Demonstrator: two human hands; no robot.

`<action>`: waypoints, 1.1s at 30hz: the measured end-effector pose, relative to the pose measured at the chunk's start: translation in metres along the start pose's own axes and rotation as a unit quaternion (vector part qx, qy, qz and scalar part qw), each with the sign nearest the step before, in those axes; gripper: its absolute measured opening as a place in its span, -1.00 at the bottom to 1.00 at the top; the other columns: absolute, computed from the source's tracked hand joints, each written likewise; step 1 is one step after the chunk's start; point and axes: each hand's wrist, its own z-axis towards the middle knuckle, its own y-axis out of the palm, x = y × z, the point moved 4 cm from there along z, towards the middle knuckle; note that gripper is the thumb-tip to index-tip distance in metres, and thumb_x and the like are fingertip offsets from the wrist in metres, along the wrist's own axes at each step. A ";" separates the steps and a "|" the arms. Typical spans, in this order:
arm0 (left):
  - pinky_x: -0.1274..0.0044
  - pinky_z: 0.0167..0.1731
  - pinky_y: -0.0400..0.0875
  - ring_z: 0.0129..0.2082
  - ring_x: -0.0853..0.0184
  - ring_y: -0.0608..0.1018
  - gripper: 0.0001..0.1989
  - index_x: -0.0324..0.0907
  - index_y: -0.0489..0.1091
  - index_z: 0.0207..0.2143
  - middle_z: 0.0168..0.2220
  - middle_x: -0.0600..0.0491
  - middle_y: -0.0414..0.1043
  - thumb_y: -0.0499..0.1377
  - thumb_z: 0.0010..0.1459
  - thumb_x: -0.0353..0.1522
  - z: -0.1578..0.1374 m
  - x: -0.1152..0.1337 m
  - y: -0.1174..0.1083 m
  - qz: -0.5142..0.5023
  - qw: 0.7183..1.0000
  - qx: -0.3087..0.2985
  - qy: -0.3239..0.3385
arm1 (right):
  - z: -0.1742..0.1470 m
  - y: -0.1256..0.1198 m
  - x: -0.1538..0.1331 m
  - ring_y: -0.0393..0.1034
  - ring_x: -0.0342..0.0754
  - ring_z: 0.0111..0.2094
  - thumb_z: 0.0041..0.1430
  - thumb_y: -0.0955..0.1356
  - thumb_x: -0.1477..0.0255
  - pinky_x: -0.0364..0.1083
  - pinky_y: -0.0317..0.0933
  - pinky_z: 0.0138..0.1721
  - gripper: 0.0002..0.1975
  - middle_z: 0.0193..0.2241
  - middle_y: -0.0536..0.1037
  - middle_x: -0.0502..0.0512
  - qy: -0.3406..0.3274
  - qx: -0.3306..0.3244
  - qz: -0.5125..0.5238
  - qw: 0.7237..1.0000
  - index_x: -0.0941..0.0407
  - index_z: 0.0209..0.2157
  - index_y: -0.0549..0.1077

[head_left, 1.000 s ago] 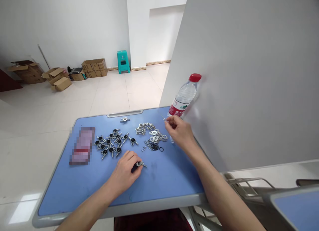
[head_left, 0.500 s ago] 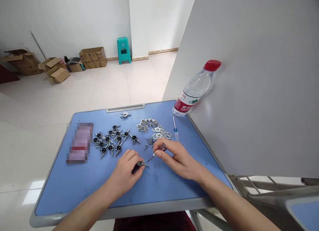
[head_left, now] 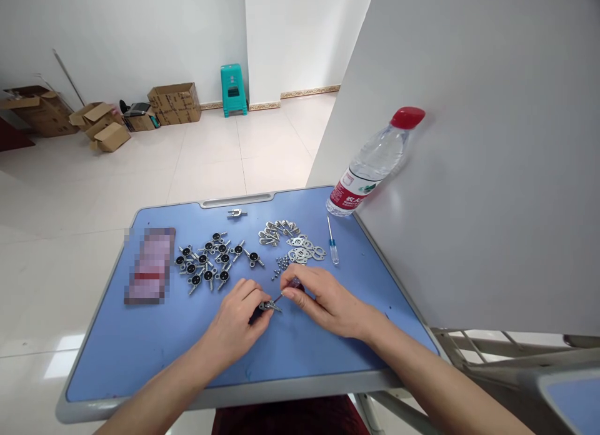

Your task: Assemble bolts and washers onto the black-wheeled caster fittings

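Between the fingers of my left hand (head_left: 241,313) is a small metal fitting (head_left: 270,305), partly covered by the fingertips. My right hand (head_left: 323,300) grips a screwdriver (head_left: 297,285) by its dark reddish handle. The thin shaft slants down left, its tip at or very near the fitting. Left of the hands lie several similar metal fittings with black round centres (head_left: 207,260). Beyond my right hand are small steel balls or screws (head_left: 281,265), flat metal plates (head_left: 300,254) with holes, and a fan of teardrop-shaped metal pieces (head_left: 276,232).
A second screwdriver (head_left: 332,244) with a clear-blue handle lies to the right, below a water bottle (head_left: 365,169) near the grey partition (head_left: 492,160). A single fitting (head_left: 237,214) sits at the back of the blue table (head_left: 140,360). At left is a blurred-out purple item (head_left: 152,266).
My right hand has moved slightly left with the screwdriver, bringing its tip closer to the fitting. My left hand keeps its hold nearly in place. The view has shifted a little.
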 end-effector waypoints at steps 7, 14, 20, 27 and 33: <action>0.45 -0.33 0.33 -0.32 0.29 0.36 -0.90 -0.18 0.37 -0.27 -0.31 0.02 0.37 0.06 0.26 -0.46 0.001 0.001 -0.001 0.006 1.000 -0.003 -0.008 | 0.003 0.002 -0.008 0.33 -0.09 -0.33 0.37 0.21 0.38 -0.12 0.29 -0.33 -0.83 -0.36 0.45 0.10 -0.067 0.039 0.017 0.997 0.12 -0.29 0.35; 0.46 -0.33 0.33 -0.35 0.31 0.37 -0.89 -0.18 0.36 -0.29 -0.35 0.05 0.35 0.05 0.26 -0.46 0.002 0.002 -0.001 0.008 1.000 0.010 0.002 | 0.001 0.009 -0.009 0.39 -0.14 -0.37 0.36 0.23 0.45 -0.17 0.32 -0.36 -0.78 -0.36 0.51 0.05 -0.118 0.094 0.020 0.988 0.10 0.00 0.36; 0.43 -0.28 0.36 -0.29 0.28 0.40 -0.88 -0.18 0.37 -0.22 -0.26 0.01 0.40 0.06 0.24 -0.48 0.001 0.002 -0.002 -0.005 1.000 0.006 0.002 | 0.001 0.002 -0.014 0.41 -0.07 -0.26 0.39 0.10 0.54 -0.09 0.35 -0.29 -0.64 -0.27 0.52 0.16 -0.145 0.043 -0.004 0.988 0.15 0.13 0.27; 0.44 -0.31 0.35 -0.33 0.30 0.39 -0.91 -0.17 0.36 -0.29 -0.33 0.04 0.37 0.07 0.24 -0.47 0.000 0.001 -0.001 0.009 1.000 0.004 0.000 | 0.000 0.001 -0.011 0.37 -0.12 -0.46 0.36 0.24 0.39 -0.15 0.27 -0.43 -0.83 -0.46 0.51 0.05 -0.120 0.139 -0.095 0.978 0.13 -0.17 0.42; 0.42 -0.27 0.36 -0.31 0.29 0.41 -0.87 -0.15 0.37 -0.22 -0.30 0.02 0.39 0.04 0.26 -0.46 0.000 0.000 0.000 0.009 1.000 -0.002 0.002 | 0.003 0.004 -0.013 0.43 -0.11 -0.35 0.40 0.13 0.46 -0.13 0.31 -0.32 -0.76 -0.35 0.57 0.09 -0.121 0.117 -0.036 0.985 0.13 -0.04 0.36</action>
